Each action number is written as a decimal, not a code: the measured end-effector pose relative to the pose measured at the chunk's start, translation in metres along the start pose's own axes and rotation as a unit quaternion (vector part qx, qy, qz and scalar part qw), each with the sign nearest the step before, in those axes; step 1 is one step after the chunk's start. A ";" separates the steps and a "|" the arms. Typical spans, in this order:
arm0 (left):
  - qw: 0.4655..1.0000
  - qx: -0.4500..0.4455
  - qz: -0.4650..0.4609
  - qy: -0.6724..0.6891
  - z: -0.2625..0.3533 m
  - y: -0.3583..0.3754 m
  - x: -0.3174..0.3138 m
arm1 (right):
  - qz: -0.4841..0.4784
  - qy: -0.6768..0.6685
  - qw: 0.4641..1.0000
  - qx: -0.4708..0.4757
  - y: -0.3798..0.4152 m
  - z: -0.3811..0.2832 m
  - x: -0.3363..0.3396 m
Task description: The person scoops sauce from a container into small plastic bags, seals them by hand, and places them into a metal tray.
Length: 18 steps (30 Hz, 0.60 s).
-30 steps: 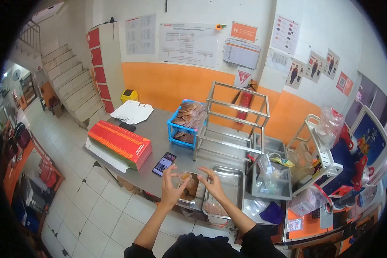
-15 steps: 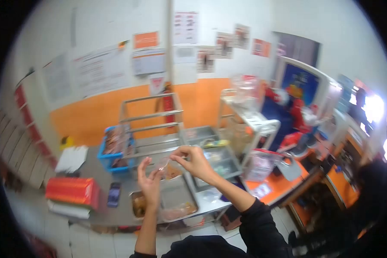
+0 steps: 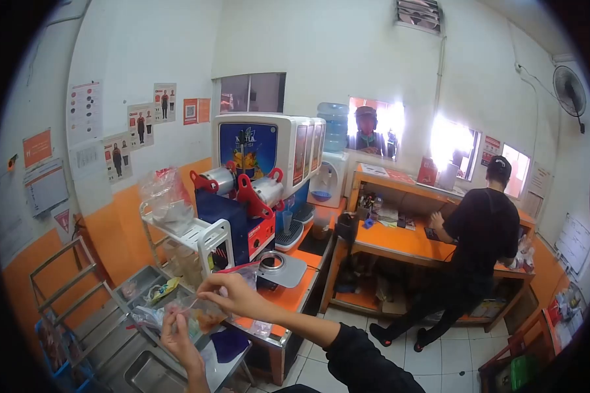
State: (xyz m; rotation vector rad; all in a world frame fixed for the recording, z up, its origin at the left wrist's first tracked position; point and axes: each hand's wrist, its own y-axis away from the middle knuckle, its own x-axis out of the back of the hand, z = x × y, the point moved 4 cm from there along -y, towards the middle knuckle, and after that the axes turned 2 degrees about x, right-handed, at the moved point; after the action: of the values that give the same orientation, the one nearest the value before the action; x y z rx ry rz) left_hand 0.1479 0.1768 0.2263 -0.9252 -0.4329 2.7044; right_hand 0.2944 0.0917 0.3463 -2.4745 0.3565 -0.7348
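Observation:
My left hand (image 3: 180, 337) is raised with its fingers pinched on a small clear plastic bag (image 3: 206, 316) that holds something orange-brown. Close by on the right, my right hand (image 3: 233, 295) pinches the top of the same bag. Below the hands are a grey divided tray (image 3: 134, 288) with plastic packets in it and an empty steel tray (image 3: 154, 372). A dark blue cloth (image 3: 229, 344) lies just beneath the bag.
A drink dispenser (image 3: 249, 137) and a cup sealing machine (image 3: 242, 226) stand beyond a white rack (image 3: 210, 242). A person in black (image 3: 482, 229) stands at the orange counter (image 3: 400, 241). Another person in a helmet (image 3: 367, 134) is at the window. A metal frame (image 3: 72, 288) is at left.
The view has swung to the right, bringing the counter and both people into clear sight. My hands remain close together on the plastic bag.

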 end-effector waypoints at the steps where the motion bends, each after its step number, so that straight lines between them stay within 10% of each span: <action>1: 1.000 0.014 0.000 0.015 -0.006 0.002 -0.003 | 0.007 0.021 0.999 0.027 0.003 0.016 0.003; 18: 0.989 0.041 -0.030 -0.140 -0.026 0.026 -0.016 | -0.059 -0.063 0.996 -0.015 0.033 0.074 0.011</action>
State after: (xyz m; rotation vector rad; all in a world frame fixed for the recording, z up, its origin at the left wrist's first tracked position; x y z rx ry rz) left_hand 0.1730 0.1528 0.2069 -0.5026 -0.3914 2.7812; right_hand 0.3418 0.0913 0.2801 -2.5736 0.1771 -0.6206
